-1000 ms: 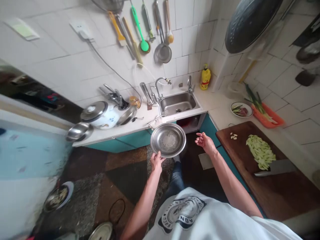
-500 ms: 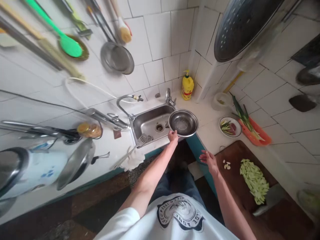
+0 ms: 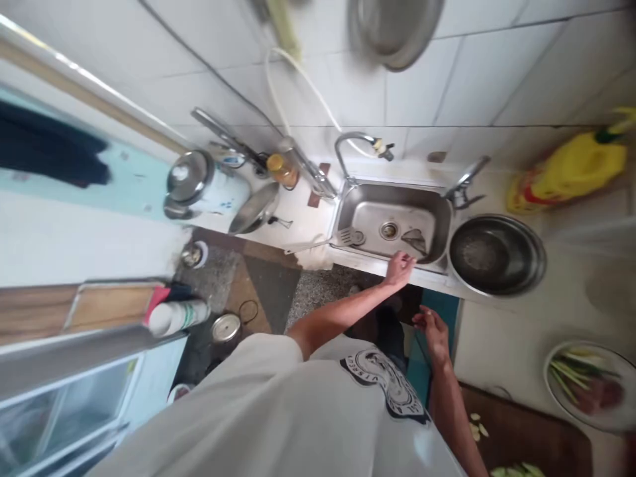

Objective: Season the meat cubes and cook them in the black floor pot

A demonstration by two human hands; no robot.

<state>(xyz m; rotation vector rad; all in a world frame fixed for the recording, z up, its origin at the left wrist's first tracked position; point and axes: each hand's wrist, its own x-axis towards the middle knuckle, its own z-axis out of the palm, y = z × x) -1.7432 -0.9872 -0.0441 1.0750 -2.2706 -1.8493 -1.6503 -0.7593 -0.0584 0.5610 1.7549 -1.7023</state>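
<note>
A metal bowl (image 3: pixel 489 255), apparently stacked with another, sits at the sink's right end on the counter. My left hand (image 3: pixel 400 270) is at the front rim of the steel sink (image 3: pixel 362 205), fingers loosely bent and apart, with nothing seen in it. A dark flat piece (image 3: pixel 415 240) I cannot name lies in the basin just beyond those fingers. My right hand (image 3: pixel 432 328) hovers in front of the blue cabinet, fingers partly spread and holding nothing. A slotted turner (image 3: pixel 348 237) rests across the sink's left front corner.
A curved faucet (image 3: pixel 355 137) and a second tap (image 3: pixel 464 185) stand behind the sink. At the right are a yellow pump bottle (image 3: pixel 571 169), a plate of scallions and meat (image 3: pixel 591 384) and a brown cutting board (image 3: pixel 536 424). A pot (image 3: pixel 226 192) stands left.
The bowl has left my left hand and now stands on the counter right of the sink. My left hand is back by the sink's front rim. The view has swung left.
</note>
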